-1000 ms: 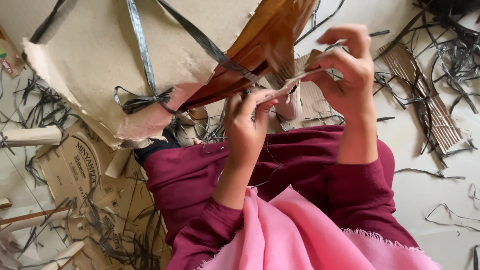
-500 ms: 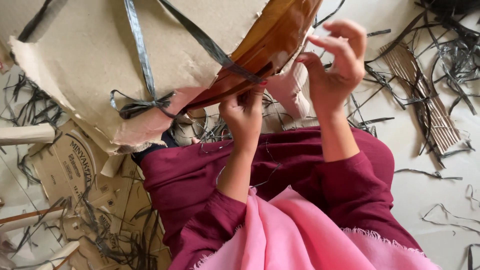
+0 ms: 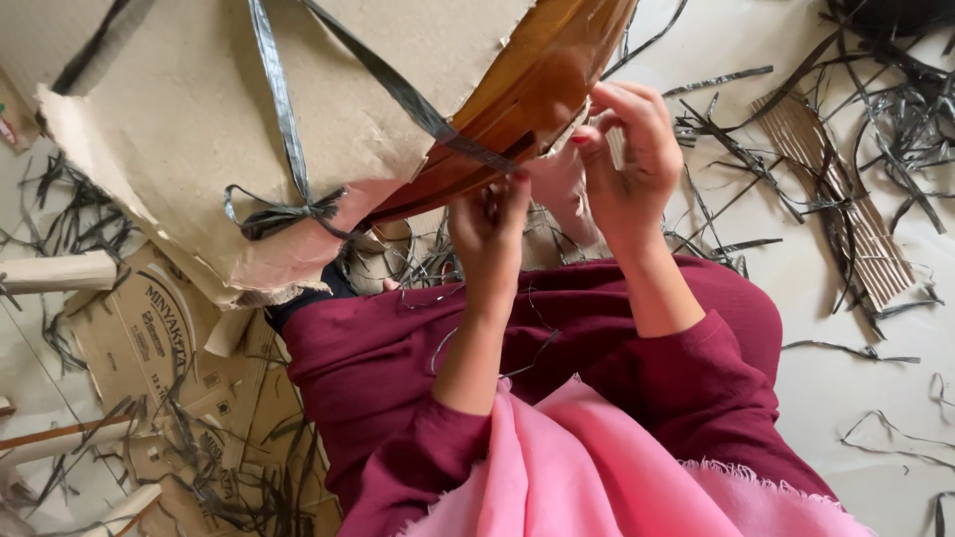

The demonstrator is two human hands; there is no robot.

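Observation:
A large torn cardboard box (image 3: 189, 119) is held up over my lap, tied round with black plastic straps (image 3: 284, 129) knotted near its lower edge. A glossy brown tape band (image 3: 527, 89) runs along its right side. My left hand (image 3: 489, 234) pinches the lower end of that tape with its fingertips. My right hand (image 3: 632, 164) is curled on the box's torn edge just right of the tape, with a pale scrap between its fingers. Both arms wear dark red sleeves, and a pink cloth (image 3: 597, 467) lies over my lap.
Flattened printed cardboard pieces (image 3: 149, 328) and pale strips lie on the floor at left. Cut black strap pieces (image 3: 875, 109) and a corrugated cardboard strip (image 3: 846, 199) are scattered on the pale floor at right.
My right hand has moved left and up to the box's taped edge, close to my left hand. My left hand has risen to the tape's lower end.

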